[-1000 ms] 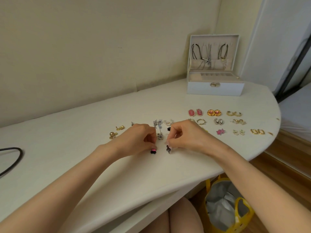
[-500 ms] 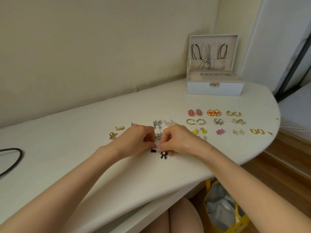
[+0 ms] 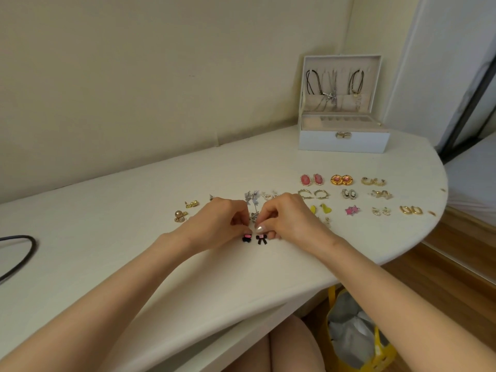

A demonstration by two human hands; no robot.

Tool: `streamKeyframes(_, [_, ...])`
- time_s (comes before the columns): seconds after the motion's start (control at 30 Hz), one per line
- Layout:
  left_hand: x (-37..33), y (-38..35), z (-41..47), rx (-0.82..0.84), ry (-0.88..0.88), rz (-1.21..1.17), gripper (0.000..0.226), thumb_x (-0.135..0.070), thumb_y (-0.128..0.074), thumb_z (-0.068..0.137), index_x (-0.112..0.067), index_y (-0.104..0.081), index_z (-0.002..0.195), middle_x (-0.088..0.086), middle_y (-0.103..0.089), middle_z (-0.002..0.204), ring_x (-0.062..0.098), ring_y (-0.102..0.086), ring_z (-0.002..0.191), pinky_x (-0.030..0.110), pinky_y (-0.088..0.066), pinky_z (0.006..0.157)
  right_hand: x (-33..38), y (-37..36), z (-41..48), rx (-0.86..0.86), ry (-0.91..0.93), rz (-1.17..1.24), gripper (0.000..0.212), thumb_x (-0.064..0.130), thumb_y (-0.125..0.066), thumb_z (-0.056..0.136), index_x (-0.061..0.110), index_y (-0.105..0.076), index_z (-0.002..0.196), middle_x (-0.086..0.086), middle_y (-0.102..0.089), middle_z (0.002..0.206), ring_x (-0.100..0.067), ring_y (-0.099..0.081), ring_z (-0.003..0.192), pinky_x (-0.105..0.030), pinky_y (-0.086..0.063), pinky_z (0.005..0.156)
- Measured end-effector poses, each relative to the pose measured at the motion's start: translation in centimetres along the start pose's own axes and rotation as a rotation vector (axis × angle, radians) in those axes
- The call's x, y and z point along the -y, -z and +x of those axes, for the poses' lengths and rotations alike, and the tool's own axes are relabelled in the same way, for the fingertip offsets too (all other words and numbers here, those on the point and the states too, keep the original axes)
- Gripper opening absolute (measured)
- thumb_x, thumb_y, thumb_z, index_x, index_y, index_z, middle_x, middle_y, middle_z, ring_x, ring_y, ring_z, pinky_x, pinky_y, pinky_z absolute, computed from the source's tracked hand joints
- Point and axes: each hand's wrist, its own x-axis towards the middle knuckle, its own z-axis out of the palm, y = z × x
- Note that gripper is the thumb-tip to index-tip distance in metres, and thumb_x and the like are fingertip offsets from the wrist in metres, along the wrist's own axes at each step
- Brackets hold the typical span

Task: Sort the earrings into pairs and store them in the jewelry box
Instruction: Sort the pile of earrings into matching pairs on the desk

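The left grip pinched the left bow and the right grip pinched the right bow. Their fingers were curled tight, and the bows sat side by side on the tabletop. Pieces so small could slip and skid into the unsorted silver earrings just behind, muddling pairs. The open box stood well apart.

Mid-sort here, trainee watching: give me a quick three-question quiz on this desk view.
1. True or false: the jewelry box lid is shut.
2. What do the left hand and right hand pinch? A pink oval studs; B black bow earrings; C gold hoops.
3. Fill in: the pink star earrings lie on the ___ side of the right hand.
Key: 1 false; 2 B; 3 right.
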Motion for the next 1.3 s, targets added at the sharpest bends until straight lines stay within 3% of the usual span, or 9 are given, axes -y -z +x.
streamKeyframes(0.1, [0.1,-0.1,0.1,-0.003,0.005,-0.012,0.009,-0.018,-0.068,0.081,-0.013,-0.062,0.084,-0.001,-0.067,0.075,0.011,-0.059,0.068,0.020,-0.044,0.063,0.2,0.1,0.1,0.016,0.011,-0.038,0.008,-0.002,-0.071,0.076,0.005,-0.071,0.073,0.007,-0.057,0.054,-0.003,-0.056,0.044,-0.008,-0.040,0.043])
streamKeyframes(0.23, [0.1,-0.1,0.0,-0.011,0.015,-0.002,0.010,-0.021,-0.068,0.081,-0.013,-0.062,0.084,-0.007,-0.060,0.070,0.008,-0.054,0.063,0.011,-0.038,0.056,0.3,-0.1,0.3,0.002,0.030,-0.090,0.007,0.002,-0.072,0.076,0.009,-0.071,0.073,0.010,-0.056,0.054,-0.006,-0.056,0.050,-0.009,-0.044,0.048])
streamKeyframes(0.37, [0.3,0.1,-0.2,-0.025,0.027,-0.004,0.012,-0.023,-0.066,0.083,-0.015,-0.063,0.091,-0.011,-0.056,0.068,0.008,-0.053,0.064,0.009,-0.038,0.055,0.4,0.0,0.5,-0.016,0.047,-0.113,0.005,0.005,-0.073,0.075,0.009,-0.072,0.077,0.007,-0.059,0.061,-0.011,-0.058,0.058,-0.022,-0.052,0.061])
streamKeyframes(0.57, [0.8,2.2,-0.4,-0.097,0.064,-0.011,0.007,-0.020,-0.060,0.089,-0.014,-0.059,0.089,-0.007,-0.060,0.064,0.012,-0.056,0.057,0.018,-0.045,0.055,1.7,0.4,1.7,-0.103,0.150,-0.112,0.005,0.014,-0.072,0.078,0.016,-0.075,0.081,0.008,-0.061,0.069,-0.001,-0.051,0.064,-0.015,-0.041,0.062])
streamKeyframes(0.63, [1.5,2.9,-0.4,-0.159,0.115,0.056,0.006,-0.021,-0.058,0.089,-0.016,-0.059,0.087,-0.007,-0.061,0.066,0.016,-0.057,0.063,0.028,-0.048,0.063,2.3,0.4,2.3,-0.106,0.182,-0.131,0.005,0.016,-0.071,0.079,0.017,-0.074,0.082,0.005,-0.065,0.074,-0.002,-0.052,0.066,-0.019,-0.045,0.066])
streamKeyframes(0.77, [3.2,3.9,-0.5,-0.213,0.224,0.129,0.004,-0.020,-0.058,0.088,-0.017,-0.060,0.086,-0.003,-0.063,0.077,0.016,-0.052,0.067,0.032,-0.048,0.068,3.1,-0.5,4.2,-0.075,0.186,-0.217,0.005,0.021,-0.070,0.080,0.021,-0.074,0.082,0.009,-0.063,0.076,-0.011,-0.059,0.078,-0.027,-0.048,0.071])
streamKeyframes(0.9, [5.0,4.4,-0.6,-0.214,0.275,0.124,0.008,-0.019,-0.065,0.084,-0.018,-0.057,0.082,-0.004,-0.057,0.077,0.016,-0.054,0.064,0.026,-0.039,0.058,3.4,-1.9,6.2,-0.012,0.198,-0.258,0.008,0.019,-0.068,0.081,0.021,-0.074,0.085,0.005,-0.069,0.087,-0.014,-0.062,0.088,-0.030,-0.050,0.077])
streamKeyframes(1.17, [8.1,4.2,0.0,-0.346,0.356,0.162,0.006,-0.013,-0.059,0.087,-0.015,-0.061,0.091,-0.001,-0.052,0.089,0.017,-0.048,0.084,0.029,-0.036,0.069,4.0,-3.8,9.3,0.063,0.256,-0.303,0.023,0.005,-0.061,0.086,0.018,-0.071,0.102,-0.003,-0.064,0.102,-0.016,-0.059,0.090,-0.029,-0.049,0.083])
streamKeyframes(1.3, [8.7,4.7,0.1,-0.350,0.407,0.167,0.010,-0.012,-0.053,0.089,-0.017,-0.062,0.091,-0.002,-0.056,0.092,0.016,-0.048,0.086,0.029,-0.036,0.068,4.1,-4.7,10.4,0.046,0.217,-0.296,0.021,0.013,-0.066,0.085,0.011,-0.070,0.105,-0.009,-0.066,0.107,-0.022,-0.061,0.098,-0.032,-0.049,0.087])
